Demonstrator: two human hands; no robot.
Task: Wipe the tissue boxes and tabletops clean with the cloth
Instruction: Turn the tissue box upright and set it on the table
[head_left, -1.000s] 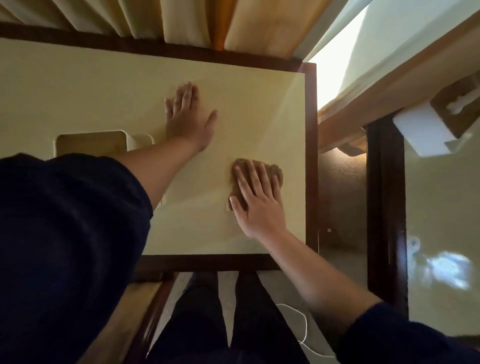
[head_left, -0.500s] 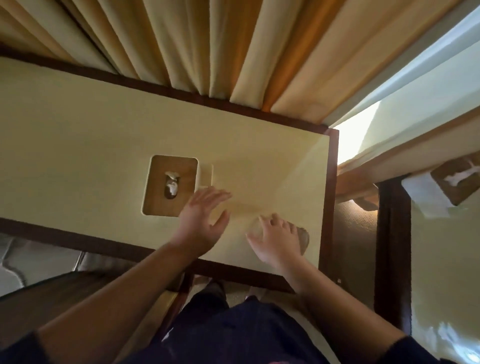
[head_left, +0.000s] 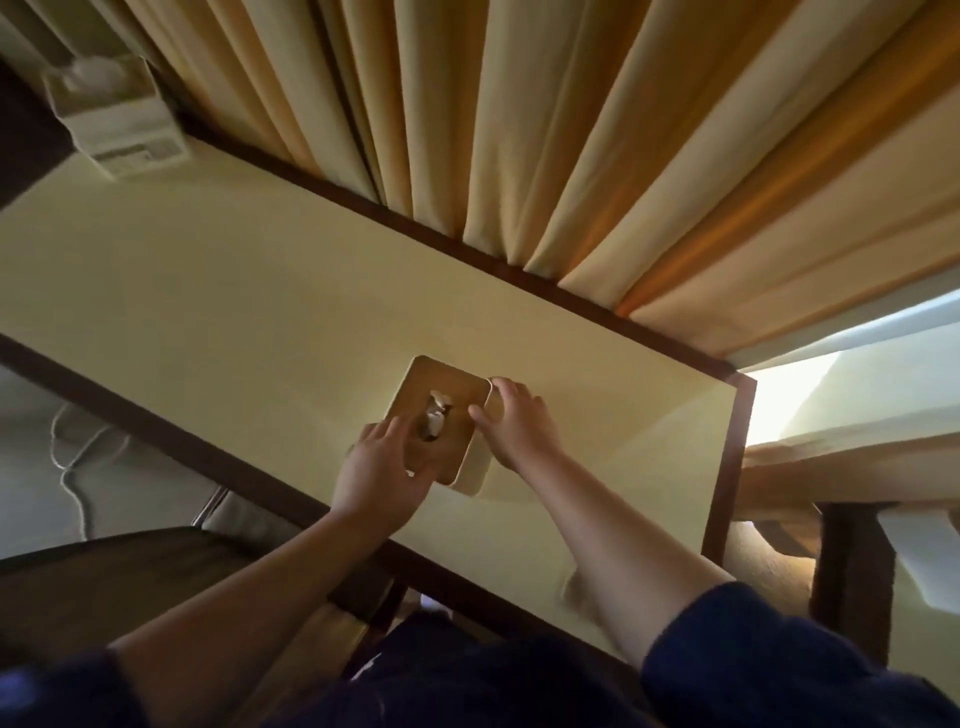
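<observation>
Tissue box (head_left: 440, 415) sits on the cream tabletop (head_left: 218, 312), toward its right end, well short of the dark wooden rim. Brown-topped, rounded corners, long axis slanting from upper left down to lower right of the view, roughly square to the tabletop's long edges. Opening faces up — a tuft of white tissue (head_left: 434, 415) pokes out at the middle.

Left hand (head_left: 382, 475) just at the box's near-left corner, fingers fairly straight, tips touching the brown top; whether thumb curls under cannot be told. Right hand (head_left: 514, 423) against the box's right side, fingers curled round its far-right corner, thumb on the top edge — gripping.

Cloth not made out; a pale lump near the right forearm, nearer than the box, too unclear to name.

Second, white tissue box (head_left: 111, 122) far left of the first. Curtain (head_left: 545, 130) hangs beyond it.
</observation>
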